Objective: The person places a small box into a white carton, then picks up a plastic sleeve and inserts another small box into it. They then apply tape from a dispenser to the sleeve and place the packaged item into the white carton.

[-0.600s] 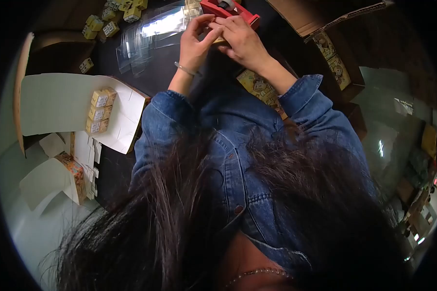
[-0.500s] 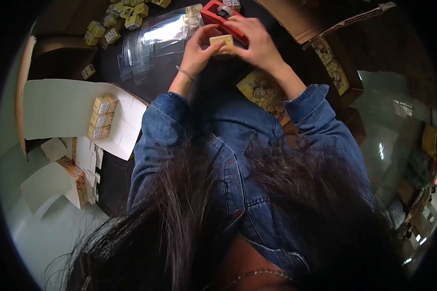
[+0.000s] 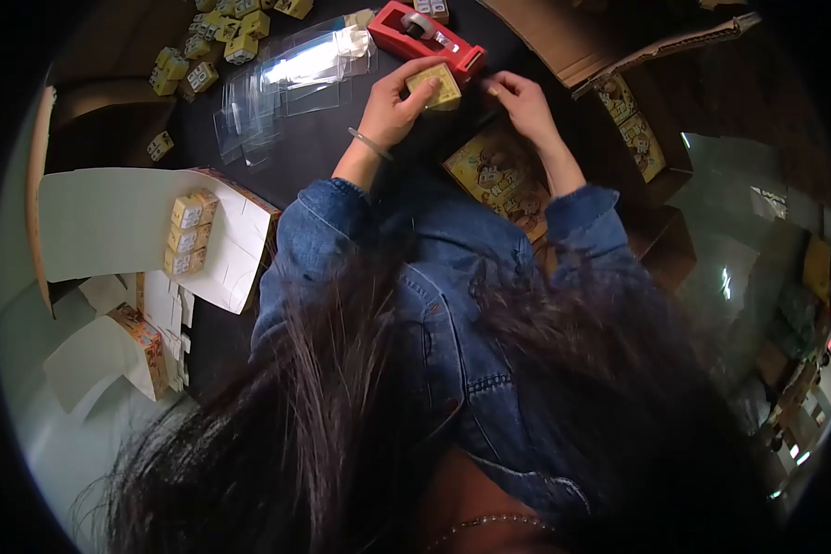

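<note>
A small yellow box point(image 3: 440, 89) is held in my left hand point(image 3: 397, 106), thumb on its upper face. Just behind it stands a red tape dispenser point(image 3: 434, 42) with a roll of clear tape in it. My right hand point(image 3: 526, 108) is apart from the box, to the right of the dispenser's front end. Its thumb and forefinger are pinched together; whatever is between them is too small to make out. Clear plastic sleeves point(image 3: 291, 88) lie on the black table to the left of my left hand.
Several small yellow boxes point(image 3: 240, 48) are heaped at the back left. An open white-lined carton point(image 3: 120, 222) on the left holds a row of small boxes point(image 3: 189, 235). A printed yellow box point(image 3: 499, 175) lies near my lap. Cardboard flaps point(image 3: 656, 51) rise at the right.
My right hand has let go of the yellow box and moved right and down, past the dispenser's front end. My left hand keeps the box, now tilted and slightly further right.
</note>
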Demonstrator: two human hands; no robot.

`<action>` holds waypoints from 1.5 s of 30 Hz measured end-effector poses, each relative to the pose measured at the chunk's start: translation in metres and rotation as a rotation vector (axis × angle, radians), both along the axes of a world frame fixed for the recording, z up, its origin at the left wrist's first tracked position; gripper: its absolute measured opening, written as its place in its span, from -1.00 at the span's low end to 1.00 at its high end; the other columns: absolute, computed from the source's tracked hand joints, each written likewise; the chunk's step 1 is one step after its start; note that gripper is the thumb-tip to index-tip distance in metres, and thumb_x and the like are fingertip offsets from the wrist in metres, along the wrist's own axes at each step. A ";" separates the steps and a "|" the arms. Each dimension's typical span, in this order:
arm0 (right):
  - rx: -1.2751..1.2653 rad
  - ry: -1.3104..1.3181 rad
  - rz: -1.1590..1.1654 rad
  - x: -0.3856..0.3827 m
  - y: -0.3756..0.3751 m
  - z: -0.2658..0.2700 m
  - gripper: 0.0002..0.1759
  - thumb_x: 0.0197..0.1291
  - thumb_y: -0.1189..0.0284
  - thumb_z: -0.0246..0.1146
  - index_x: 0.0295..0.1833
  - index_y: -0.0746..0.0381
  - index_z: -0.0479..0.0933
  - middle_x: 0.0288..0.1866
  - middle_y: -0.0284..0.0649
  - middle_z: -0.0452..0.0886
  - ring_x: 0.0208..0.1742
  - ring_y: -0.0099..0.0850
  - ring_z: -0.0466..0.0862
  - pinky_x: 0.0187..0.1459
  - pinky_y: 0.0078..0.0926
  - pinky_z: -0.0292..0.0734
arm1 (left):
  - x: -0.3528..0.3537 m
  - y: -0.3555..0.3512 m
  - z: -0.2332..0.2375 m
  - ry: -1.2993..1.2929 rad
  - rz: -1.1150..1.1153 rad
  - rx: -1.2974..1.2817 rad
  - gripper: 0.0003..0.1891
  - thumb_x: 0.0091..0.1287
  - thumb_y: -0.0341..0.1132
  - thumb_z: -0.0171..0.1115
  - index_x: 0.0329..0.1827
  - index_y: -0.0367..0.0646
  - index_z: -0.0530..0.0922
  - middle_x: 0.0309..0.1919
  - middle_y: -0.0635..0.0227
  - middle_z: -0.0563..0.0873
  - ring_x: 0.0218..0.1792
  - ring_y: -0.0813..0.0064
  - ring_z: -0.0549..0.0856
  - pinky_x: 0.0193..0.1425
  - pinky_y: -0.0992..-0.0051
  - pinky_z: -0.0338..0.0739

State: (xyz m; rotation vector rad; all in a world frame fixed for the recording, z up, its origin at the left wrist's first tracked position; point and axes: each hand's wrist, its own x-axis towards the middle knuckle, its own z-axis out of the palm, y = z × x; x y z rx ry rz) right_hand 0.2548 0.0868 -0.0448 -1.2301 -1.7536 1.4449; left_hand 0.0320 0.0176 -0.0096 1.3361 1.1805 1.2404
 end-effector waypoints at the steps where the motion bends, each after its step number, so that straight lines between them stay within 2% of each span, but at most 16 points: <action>1: -0.072 0.222 -0.030 -0.003 -0.001 0.000 -0.81 0.39 0.38 0.21 -0.06 0.28 0.62 -0.25 -0.33 0.69 -0.21 -0.59 0.64 -0.14 -0.61 0.55 | 0.000 0.003 -0.001 -0.001 0.028 0.038 -0.66 0.40 -0.27 0.22 0.18 -0.16 0.60 -0.09 0.33 0.74 -0.08 0.60 0.66 0.06 0.55 0.56; 2: -0.170 0.439 -0.072 -0.005 -0.013 -0.002 -0.80 0.41 0.36 0.20 -0.06 0.27 0.61 -0.27 -0.32 0.69 -0.27 -0.56 0.66 -0.20 -0.59 0.59 | -0.002 0.005 -0.004 -0.003 0.022 0.083 -0.66 0.40 -0.27 0.22 0.19 -0.17 0.60 -0.11 0.34 0.73 -0.10 0.61 0.66 0.05 0.57 0.56; 7: -0.213 0.624 0.036 -0.039 -0.054 0.054 -0.85 0.38 0.46 0.24 -0.04 0.30 0.59 -0.28 -0.32 0.67 -0.25 -0.60 0.66 -0.17 -0.63 0.61 | 0.007 0.000 -0.004 -0.148 0.072 0.046 -0.68 0.43 -0.29 0.19 0.18 -0.18 0.60 -0.11 0.36 0.72 -0.10 0.62 0.65 0.02 0.61 0.55; 13: 0.265 0.219 -0.236 -0.068 -0.068 0.061 -0.74 0.29 0.46 0.32 0.04 0.30 0.55 -0.42 -0.27 0.72 -0.34 -0.62 0.70 -0.26 -0.65 0.57 | 0.006 -0.008 0.001 -0.151 0.181 0.014 -0.66 0.39 -0.25 0.26 0.16 -0.20 0.60 -0.11 0.36 0.73 -0.10 0.61 0.66 0.00 0.60 0.57; 17: 0.125 0.112 -0.230 -0.073 -0.078 0.056 -0.64 0.28 0.45 0.34 0.16 0.25 0.48 -0.39 -0.27 0.73 -0.37 -0.58 0.68 -0.23 -0.66 0.56 | 0.000 -0.008 0.001 -0.217 0.176 -0.044 -0.65 0.30 -0.30 0.37 0.11 -0.22 0.62 -0.14 0.33 0.74 -0.12 0.60 0.68 -0.05 0.61 0.60; 20: 0.713 -0.159 -0.108 -0.063 -0.094 0.011 -0.30 0.05 0.47 0.43 0.36 0.08 0.38 -0.07 -0.11 0.65 -0.06 -0.13 0.66 -0.09 -0.34 0.55 | -0.007 -0.012 0.000 -0.207 0.350 -0.046 -0.68 0.31 -0.33 0.33 0.09 -0.26 0.61 -0.13 0.32 0.74 -0.13 0.58 0.68 -0.01 0.55 0.60; 22: 1.008 -0.224 0.028 -0.059 -0.100 0.020 -0.18 -0.08 0.55 0.43 0.38 -0.06 0.37 0.32 -0.14 0.35 0.34 -0.11 0.35 0.28 -0.16 0.28 | -0.018 -0.031 -0.001 -0.527 0.438 -0.326 -0.72 0.38 -0.30 0.24 0.08 -0.20 0.63 -0.14 0.36 0.74 -0.15 0.55 0.69 -0.06 0.52 0.60; 24: 1.107 -0.292 0.184 -0.068 -0.100 0.041 -0.18 -0.13 0.59 0.42 0.34 -0.06 0.41 0.37 -0.13 0.33 0.31 -0.12 0.41 0.26 -0.16 0.36 | -0.024 -0.065 0.003 -0.720 0.298 -0.507 -0.68 0.49 -0.17 0.06 0.11 -0.19 0.58 -0.12 0.30 0.72 -0.14 0.44 0.71 -0.01 0.33 0.64; 26: 0.736 0.088 0.471 -0.080 -0.094 0.042 -0.20 -0.17 0.61 0.44 0.31 0.02 0.42 0.36 -0.11 0.36 0.22 -0.06 0.52 0.18 -0.21 0.50 | -0.037 -0.098 0.025 -1.023 0.394 -0.576 -0.62 0.53 -0.12 -0.02 0.17 -0.21 0.53 -0.08 0.27 0.69 -0.18 0.47 0.71 -0.10 0.32 0.66; 27: 0.782 0.089 0.441 -0.097 -0.100 0.076 -0.27 -0.10 0.62 0.44 0.28 0.12 0.42 0.29 -0.11 0.45 0.16 -0.14 0.62 0.12 -0.32 0.58 | -0.054 -0.116 0.013 -1.093 0.363 -0.531 -0.57 0.55 -0.07 -0.07 0.21 -0.23 0.49 -0.07 0.22 0.68 -0.18 0.46 0.70 -0.16 0.32 0.66; 29: 0.312 0.283 0.465 -0.128 -0.109 0.102 -0.33 -0.01 0.56 0.47 0.27 0.19 0.41 0.20 -0.16 0.54 0.19 -0.30 0.61 0.15 -0.39 0.55 | -0.081 -0.166 0.023 -0.594 0.542 -0.317 -0.59 0.54 -0.06 -0.02 0.16 -0.23 0.52 -0.08 0.24 0.69 -0.12 0.45 0.68 -0.11 0.34 0.63; 30: 0.134 0.342 0.527 -0.152 -0.108 0.118 -0.37 0.08 0.49 0.45 0.28 0.21 0.39 0.17 -0.19 0.56 0.15 -0.45 0.61 0.12 -0.48 0.54 | -0.084 -0.187 0.035 -0.172 0.739 -0.231 -0.66 0.43 -0.15 0.19 0.10 -0.19 0.57 -0.10 0.26 0.70 -0.11 0.36 0.67 -0.07 0.35 0.58; 32: 0.184 0.314 0.781 -0.203 -0.098 0.116 -0.40 0.10 0.45 0.44 0.27 0.21 0.42 0.14 -0.19 0.57 0.09 -0.47 0.63 0.08 -0.53 0.55 | -0.102 -0.226 0.044 0.883 0.905 -0.017 -0.64 0.22 -0.24 0.39 0.04 -0.15 0.61 -0.14 0.27 0.69 -0.12 0.27 0.65 -0.05 0.33 0.52; 33: 0.290 0.221 0.852 -0.233 -0.099 0.124 -0.42 0.11 0.42 0.43 0.26 0.22 0.45 0.10 -0.17 0.57 -0.01 -0.41 0.65 0.02 -0.51 0.58 | -0.105 -0.239 0.044 1.054 0.904 -0.071 -0.62 0.08 -0.26 0.45 -0.02 -0.12 0.64 -0.18 0.25 0.66 -0.10 0.18 0.60 -0.03 0.30 0.49; 39: 1.037 -0.020 1.015 -0.394 -0.097 0.097 -0.43 0.11 0.50 0.35 0.30 0.20 0.47 0.28 -0.14 0.49 0.12 -0.13 0.60 0.14 -0.31 0.56 | -0.123 -0.270 0.018 0.949 0.872 -0.074 -0.93 0.21 -0.41 0.30 -0.26 -0.15 0.65 -0.33 0.27 0.65 -0.24 0.16 0.60 -0.12 0.28 0.49; 45: 1.023 -0.202 1.069 -0.389 -0.110 0.107 -0.42 -0.01 0.50 0.37 0.22 0.19 0.53 0.21 -0.18 0.55 0.25 -0.16 0.51 0.27 -0.29 0.46 | -0.132 -0.275 0.010 0.941 0.836 -0.092 -0.94 0.22 -0.40 0.29 -0.28 -0.14 0.66 -0.34 0.29 0.65 -0.26 0.18 0.60 -0.15 0.30 0.49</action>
